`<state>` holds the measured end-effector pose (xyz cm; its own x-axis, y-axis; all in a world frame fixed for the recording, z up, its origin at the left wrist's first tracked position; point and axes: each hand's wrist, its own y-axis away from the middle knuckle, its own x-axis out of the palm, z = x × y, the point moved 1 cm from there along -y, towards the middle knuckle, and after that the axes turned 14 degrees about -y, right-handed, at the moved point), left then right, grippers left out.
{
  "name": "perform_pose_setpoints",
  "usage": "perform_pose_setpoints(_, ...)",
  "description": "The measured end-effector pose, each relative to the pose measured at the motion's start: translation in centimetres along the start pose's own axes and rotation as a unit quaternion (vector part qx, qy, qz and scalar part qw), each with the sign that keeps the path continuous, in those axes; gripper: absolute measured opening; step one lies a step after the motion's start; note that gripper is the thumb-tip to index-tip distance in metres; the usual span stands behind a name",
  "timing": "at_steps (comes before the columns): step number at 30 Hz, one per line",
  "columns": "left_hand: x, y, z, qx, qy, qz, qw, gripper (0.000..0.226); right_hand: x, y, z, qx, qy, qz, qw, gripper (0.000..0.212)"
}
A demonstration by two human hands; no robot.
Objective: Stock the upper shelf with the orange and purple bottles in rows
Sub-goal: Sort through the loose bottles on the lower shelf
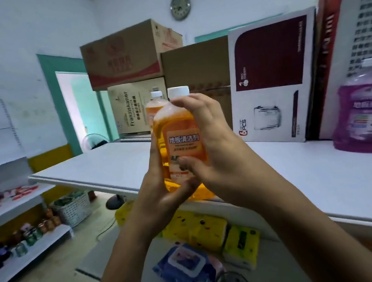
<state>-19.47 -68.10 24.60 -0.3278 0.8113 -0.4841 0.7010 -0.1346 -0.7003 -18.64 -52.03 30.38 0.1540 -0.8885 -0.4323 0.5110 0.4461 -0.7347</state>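
Wipes pack (186, 266) low | cartons (129, 56) behind shelf (93, 166) — labels blurred

Upper shelf (107, 167): white, flat, running from centre left to the right edge of the frame. Standing on it at far right, a purple bottle (362, 113), upright, white cap. At centre, behind the held bottle, a second orange bottle (154, 110), upright, white cap; its base is hidden. Along the back, upper centre to upper right, cartons: a white and maroon box (271, 83) on end, a plain brown box (197, 73) left of it, touching. Further left, a stack of two brown boxes (129, 78); whether it rests on this shelf cannot be told.

Lower shelf (279, 267), bottom centre: yellow tissue packs (212, 230) and a blue wipes pack (186, 265).
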Motion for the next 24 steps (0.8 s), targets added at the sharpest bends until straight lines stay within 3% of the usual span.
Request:
perform_pose_setpoints(3, -1.4, -0.9, 1.5, -0.001, -0.030, 0.047, 0.998, 0.105, 1.1, -1.2, -0.7, 0.030, -0.015, -0.009, 0.999, 0.085)
perform_pose_setpoints(10, -3.8, -4.1, 4.4, 0.001, -0.097, 0.204, 0.974, 0.110, 3.5, -3.3, -2.0, 0.062, 0.088, -0.053, 0.993, 0.085)
perform_pose_setpoints(18, -4.8, -6.8, 7.3, 0.040, -0.071, 0.281, 0.956, 0.103, 3.8, -5.0, -3.2, 0.110, 0.198, -0.056, 0.972, 0.091)
perform_pose_setpoints(24, -4.1, -7.1, 9.3, 0.047, -0.151, 0.288, 0.944, 0.058, 3.4, -7.6, -6.0, 0.146, 0.268, -0.063, 0.950, 0.094)
